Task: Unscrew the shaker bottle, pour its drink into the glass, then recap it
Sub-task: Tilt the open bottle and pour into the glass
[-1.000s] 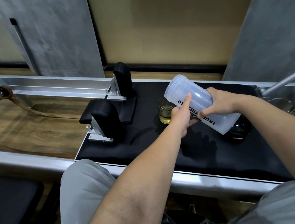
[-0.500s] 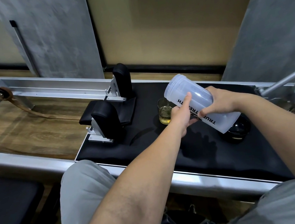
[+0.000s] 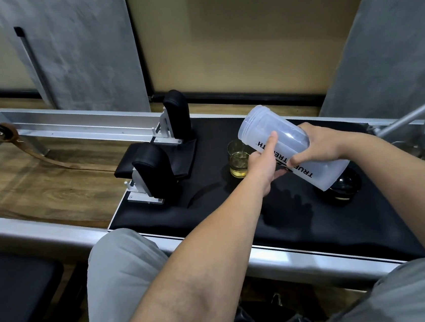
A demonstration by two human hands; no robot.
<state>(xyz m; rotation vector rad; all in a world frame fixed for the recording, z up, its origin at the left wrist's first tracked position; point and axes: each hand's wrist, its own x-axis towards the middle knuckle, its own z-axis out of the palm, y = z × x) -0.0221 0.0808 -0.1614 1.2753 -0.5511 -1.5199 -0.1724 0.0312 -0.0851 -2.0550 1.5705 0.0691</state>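
Head view: centre right of frame, clear bottle (image 3: 287, 145) tilted, open mouth above glass (image 3: 238, 162) of yellow drink on black worktop (image 3: 211, 206). Right hand (image 3: 318, 143) wrapped round bottle; left hand (image 3: 264, 164) gripping underneath, forefinger straight. Black lid (image 3: 343, 188) right.

Both forearms bare, extended forward from lower frame, converging at centre. Left hand (image 3: 263, 164): index finger straight, pointing up and pressed flat against the bottle's side; remaining fingers curled beneath, thumb tucked under. Wrist straight, palm turned right. Right hand (image 3: 318, 143): comes in from the right, palm down, draped over the top of the bottle, fingers wrapped round it. Right wrist slightly bent downward. Hands near each other, not touching.
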